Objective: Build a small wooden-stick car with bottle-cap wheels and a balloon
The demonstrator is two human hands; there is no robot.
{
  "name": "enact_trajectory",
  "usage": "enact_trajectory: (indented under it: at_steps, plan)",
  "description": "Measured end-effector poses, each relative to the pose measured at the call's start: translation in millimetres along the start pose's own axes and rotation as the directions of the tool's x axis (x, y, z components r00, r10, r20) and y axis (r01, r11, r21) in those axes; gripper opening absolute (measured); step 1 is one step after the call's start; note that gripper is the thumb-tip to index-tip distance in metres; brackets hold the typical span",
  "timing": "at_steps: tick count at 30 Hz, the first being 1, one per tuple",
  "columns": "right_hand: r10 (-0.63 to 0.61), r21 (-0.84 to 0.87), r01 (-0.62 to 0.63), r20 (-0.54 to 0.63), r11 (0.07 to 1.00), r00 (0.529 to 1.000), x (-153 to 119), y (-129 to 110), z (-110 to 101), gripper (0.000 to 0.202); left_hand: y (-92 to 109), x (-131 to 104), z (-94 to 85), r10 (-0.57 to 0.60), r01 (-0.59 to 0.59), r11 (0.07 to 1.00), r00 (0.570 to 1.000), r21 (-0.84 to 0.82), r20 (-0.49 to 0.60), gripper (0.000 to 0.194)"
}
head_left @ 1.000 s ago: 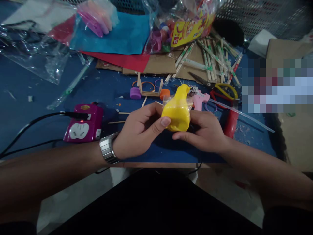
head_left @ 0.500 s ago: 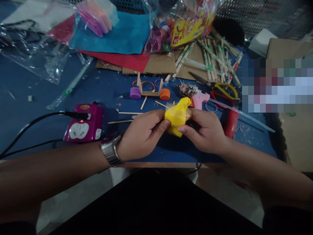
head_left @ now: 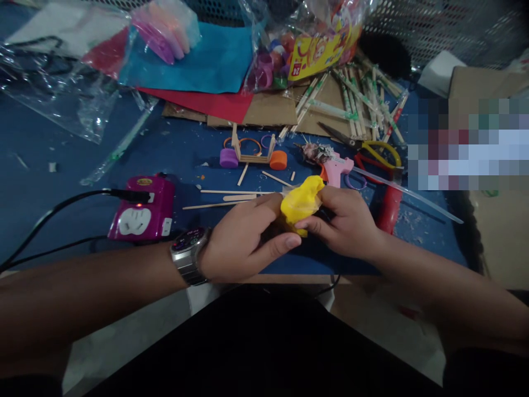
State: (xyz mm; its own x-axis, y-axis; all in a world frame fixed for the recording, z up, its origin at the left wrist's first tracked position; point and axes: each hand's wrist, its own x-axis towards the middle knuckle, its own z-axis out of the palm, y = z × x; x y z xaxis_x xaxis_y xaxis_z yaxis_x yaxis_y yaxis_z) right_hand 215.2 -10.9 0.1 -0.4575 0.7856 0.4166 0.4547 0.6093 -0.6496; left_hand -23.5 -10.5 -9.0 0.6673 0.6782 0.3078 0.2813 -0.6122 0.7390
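Note:
Between my hands, just above the table's front part, is a soft yellow lump that looks like modelling clay (head_left: 301,199), with clear film around it. My right hand (head_left: 345,220) pinches its right side, thumb in front and fingers behind. My left hand (head_left: 243,237) is at its left side, fingers curled behind the lump and partly hidden; the left thumb is off its surface. Beyond my hands stands a small stick frame (head_left: 254,159) with a purple cap (head_left: 228,158) and an orange cap (head_left: 278,160). Loose wooden sticks (head_left: 239,197) lie by my left hand.
A pink glue gun (head_left: 339,168) with a long clear glue stick (head_left: 409,193) lies beyond my right hand, near scissors (head_left: 380,149). A purple power box (head_left: 142,209) with cables sits left. Coloured sheets (head_left: 215,60), bagged caps (head_left: 318,52) and wrapped chopsticks (head_left: 359,105) fill the back.
My left thumb has come off the yellow clay and stretched out to the right. The clay has tipped and dropped slightly, and my left wrist has turned, showing the watch face.

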Motion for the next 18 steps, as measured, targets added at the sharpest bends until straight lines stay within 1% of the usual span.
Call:
enact_trajectory:
  at_steps: [3,6,8,11,13,14,15,16,18]
  plan:
    - [-0.004,0.019,0.004,0.003,1.0,1.0,0.3,0.7,-0.1,0.05,-0.8,2.7,2.1,-0.095,0.089,0.988,0.995,-0.13,-0.04,0.041]
    - [-0.027,0.061,0.023,0.06,0.998,0.998,-1.5,-0.4,-2.4,0.05,-0.9,5.6,1.7,-0.126,0.102,0.96,0.989,-0.261,-0.079,0.033]
    - [-0.016,0.098,0.009,0.064,0.995,0.998,-4.3,-0.7,-3.9,0.048,-0.1,6.4,-0.1,-0.135,0.105,0.951,0.987,-0.292,-0.086,0.028]
    - [0.076,0.255,-0.07,-0.014,0.964,0.997,-8.4,2.1,-4.5,0.045,2.8,6.6,-2.8,-0.113,0.098,0.962,0.993,-0.254,-0.043,0.025]
    - [0.112,0.37,-0.091,-0.034,0.925,0.993,-9.4,5.1,-4.5,0.055,5.1,6.6,-3.6,-0.072,0.074,0.98,0.997,-0.188,0.015,0.024]
    - [0.097,0.39,-0.08,-0.024,0.917,0.995,-9.1,6.1,-4.7,0.061,5.9,6.7,-3.6,-0.057,0.063,0.986,0.997,-0.152,0.044,0.024]
    - [0.06,0.375,-0.055,-0.003,0.925,0.998,-8.6,6.4,-5.1,0.064,6.4,6.6,-3.2,-0.05,0.058,0.991,0.996,-0.122,0.068,0.024]
    - [0.014,0.338,-0.021,0.024,0.941,1.0,-7.7,6.1,-5.8,0.063,6.6,6.4,-2.5,-0.051,0.06,0.993,0.995,-0.102,0.088,0.023]
    - [-0.08,0.263,0.058,0.076,0.963,0.994,-6.0,3.6,-7.4,0.053,5.8,5.7,-0.7,-0.059,0.069,0.993,0.993,-0.091,0.104,0.019]
